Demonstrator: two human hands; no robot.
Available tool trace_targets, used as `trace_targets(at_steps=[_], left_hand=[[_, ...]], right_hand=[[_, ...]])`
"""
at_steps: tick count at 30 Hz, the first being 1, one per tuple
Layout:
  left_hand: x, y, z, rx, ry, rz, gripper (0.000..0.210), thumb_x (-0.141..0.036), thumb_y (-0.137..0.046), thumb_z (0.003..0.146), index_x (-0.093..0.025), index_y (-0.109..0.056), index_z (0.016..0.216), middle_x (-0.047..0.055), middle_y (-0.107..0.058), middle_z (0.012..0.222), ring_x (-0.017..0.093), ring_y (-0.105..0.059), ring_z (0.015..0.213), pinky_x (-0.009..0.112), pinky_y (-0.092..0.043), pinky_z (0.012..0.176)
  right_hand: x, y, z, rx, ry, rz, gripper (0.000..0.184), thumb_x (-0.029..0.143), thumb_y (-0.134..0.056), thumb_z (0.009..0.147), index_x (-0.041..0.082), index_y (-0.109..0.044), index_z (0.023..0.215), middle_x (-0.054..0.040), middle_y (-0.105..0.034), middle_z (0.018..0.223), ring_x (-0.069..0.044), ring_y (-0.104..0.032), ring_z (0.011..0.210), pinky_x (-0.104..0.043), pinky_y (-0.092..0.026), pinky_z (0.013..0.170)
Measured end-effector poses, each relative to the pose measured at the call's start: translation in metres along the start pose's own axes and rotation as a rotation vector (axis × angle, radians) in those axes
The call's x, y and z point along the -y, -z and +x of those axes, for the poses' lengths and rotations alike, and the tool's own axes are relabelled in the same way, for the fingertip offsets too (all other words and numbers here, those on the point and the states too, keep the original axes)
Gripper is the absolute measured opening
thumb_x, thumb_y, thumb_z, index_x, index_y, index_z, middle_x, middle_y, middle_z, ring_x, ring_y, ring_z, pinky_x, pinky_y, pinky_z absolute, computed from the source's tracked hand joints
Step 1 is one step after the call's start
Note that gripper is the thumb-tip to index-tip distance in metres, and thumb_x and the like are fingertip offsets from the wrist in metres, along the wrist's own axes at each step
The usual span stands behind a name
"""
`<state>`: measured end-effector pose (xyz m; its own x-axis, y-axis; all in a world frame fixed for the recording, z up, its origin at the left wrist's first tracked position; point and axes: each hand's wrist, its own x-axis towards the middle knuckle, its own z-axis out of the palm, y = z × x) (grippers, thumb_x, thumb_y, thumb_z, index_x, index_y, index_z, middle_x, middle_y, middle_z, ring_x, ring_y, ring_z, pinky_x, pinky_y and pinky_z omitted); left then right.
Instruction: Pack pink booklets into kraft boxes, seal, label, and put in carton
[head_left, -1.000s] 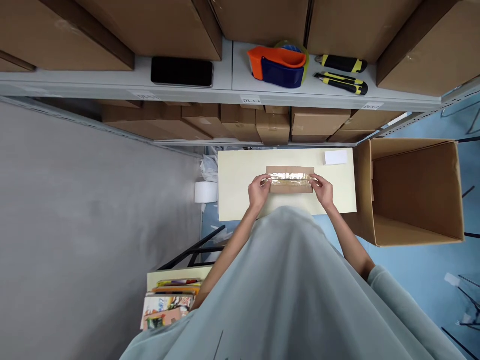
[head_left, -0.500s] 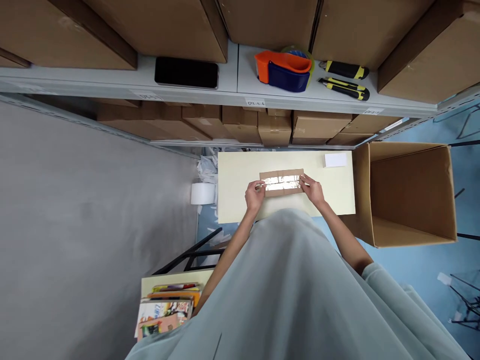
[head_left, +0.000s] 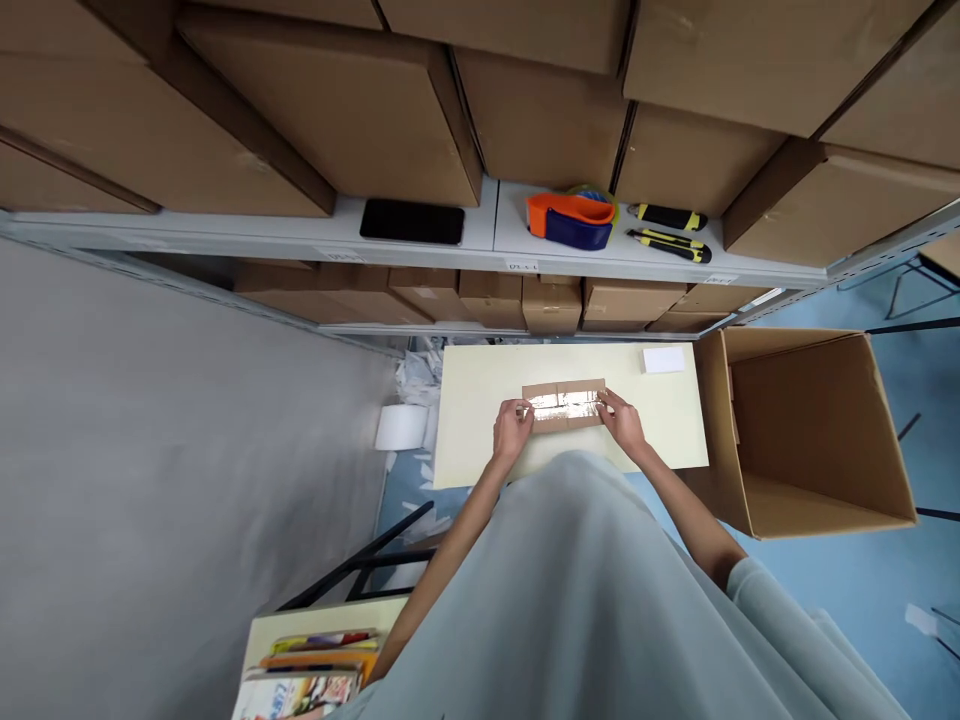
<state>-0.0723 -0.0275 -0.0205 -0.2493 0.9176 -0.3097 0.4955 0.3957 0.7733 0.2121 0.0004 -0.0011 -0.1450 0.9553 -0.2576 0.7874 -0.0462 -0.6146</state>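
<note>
A flat cardboard package lies on the cream table, with shiny clear tape running lengthwise across its middle. At its left end, the fingers of my left hand are pinched together on the edge by the tape. My right hand grips the opposite end, thumb and fingers closed near the tape's end. The fingertips partly cover both short edges. Whether the fingers hold the cardboard itself or only press the tape is too small to tell.
A small white block sits on the table. To the right stands a big open carton. The shelf ahead carries boxes, a phone, an orange-blue tape dispenser and two cutters. Magazines lie lower left.
The view has tilted up, so the table, package and shelf appear lower and more boxes show. Both hands stay at the package's ends, with only slight finger movement.
</note>
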Motion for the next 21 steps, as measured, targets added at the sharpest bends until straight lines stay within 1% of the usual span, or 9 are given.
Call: trace_targets(at_steps=[2,3,5,6,8,11,15,19,21], left_hand=[[-0.001,0.003,0.000,-0.008,-0.048,0.042,0.014,-0.018,-0.060,0.093,-0.023,-0.071,0.100,0.012,-0.072,0.118,0.029,-0.076,0.108,0.045,-0.063,0.103],[-0.003,0.005,0.002,-0.026,-0.088,0.065,0.014,-0.018,-0.061,0.092,-0.023,-0.071,0.101,0.013,-0.072,0.121,0.031,-0.075,0.117,0.048,-0.062,0.107],[-0.010,0.010,0.006,-0.088,-0.158,0.115,0.014,-0.019,-0.066,0.092,-0.024,-0.073,0.103,0.015,-0.069,0.133,0.035,-0.069,0.133,0.053,-0.057,0.116],[-0.016,0.014,0.010,-0.111,-0.200,0.134,0.013,-0.020,-0.068,0.092,-0.025,-0.073,0.104,0.016,-0.068,0.138,0.036,-0.066,0.137,0.055,-0.056,0.119],[-0.036,0.024,0.020,-0.144,-0.303,0.151,0.013,-0.024,-0.068,0.096,-0.026,-0.074,0.107,0.016,-0.066,0.145,0.037,-0.064,0.140,0.057,-0.055,0.120],[-0.083,0.042,0.043,-0.194,-0.495,0.147,0.016,-0.029,-0.063,0.104,-0.026,-0.073,0.115,0.015,-0.064,0.151,0.036,-0.061,0.144,0.057,-0.051,0.124],[-0.156,0.064,0.086,-0.275,-0.691,0.146,0.018,-0.029,-0.062,0.106,-0.027,-0.073,0.121,0.015,-0.064,0.153,0.034,-0.056,0.149,0.056,-0.047,0.127],[-0.222,0.077,0.126,-0.316,-0.812,0.191,0.023,-0.025,-0.062,0.104,-0.025,-0.072,0.124,0.016,-0.064,0.150,0.035,-0.058,0.145,0.056,-0.049,0.125],[-0.248,0.080,0.143,-0.318,-0.851,0.223,0.025,-0.022,-0.061,0.102,-0.023,-0.072,0.124,0.018,-0.064,0.149,0.037,-0.057,0.145,0.057,-0.049,0.123]], right_hand=[[0.003,0.003,0.003,-0.026,0.030,-0.073,0.034,0.032,-0.061,0.108,0.025,-0.079,0.136,-0.0137,-0.066,0.161,-0.031,-0.081,0.125,-0.045,-0.067,0.106],[0.005,0.006,0.005,-0.046,0.049,-0.110,0.032,0.032,-0.063,0.107,0.026,-0.080,0.133,-0.0131,-0.066,0.161,-0.032,-0.081,0.124,-0.045,-0.068,0.104],[0.011,0.016,0.012,-0.102,0.107,-0.154,0.029,0.033,-0.065,0.105,0.028,-0.082,0.128,-0.0116,-0.065,0.162,-0.032,-0.080,0.124,-0.046,-0.071,0.098],[0.016,0.023,0.017,-0.136,0.145,-0.160,0.029,0.033,-0.064,0.105,0.029,-0.082,0.128,-0.0114,-0.065,0.162,-0.033,-0.079,0.125,-0.048,-0.071,0.097],[0.029,0.040,0.029,-0.211,0.234,-0.157,0.031,0.036,-0.062,0.106,0.030,-0.082,0.129,-0.0124,-0.066,0.160,-0.036,-0.075,0.132,-0.054,-0.069,0.102],[0.059,0.073,0.056,-0.312,0.370,-0.147,0.036,0.043,-0.061,0.109,0.028,-0.079,0.135,-0.0151,-0.068,0.156,-0.038,-0.068,0.141,-0.060,-0.059,0.117],[0.113,0.115,0.106,-0.391,0.508,-0.139,0.044,0.047,-0.059,0.111,0.025,-0.070,0.148,-0.0178,-0.069,0.150,-0.037,-0.066,0.139,-0.058,-0.054,0.120],[0.169,0.154,0.161,-0.422,0.626,-0.217,0.046,0.040,-0.059,0.111,0.019,-0.064,0.152,-0.0195,-0.069,0.148,-0.036,-0.063,0.140,-0.057,-0.045,0.127],[0.193,0.170,0.188,-0.427,0.628,-0.296,0.046,0.035,-0.063,0.108,0.014,-0.065,0.149,-0.0214,-0.069,0.147,-0.037,-0.063,0.140,-0.058,-0.041,0.130]])
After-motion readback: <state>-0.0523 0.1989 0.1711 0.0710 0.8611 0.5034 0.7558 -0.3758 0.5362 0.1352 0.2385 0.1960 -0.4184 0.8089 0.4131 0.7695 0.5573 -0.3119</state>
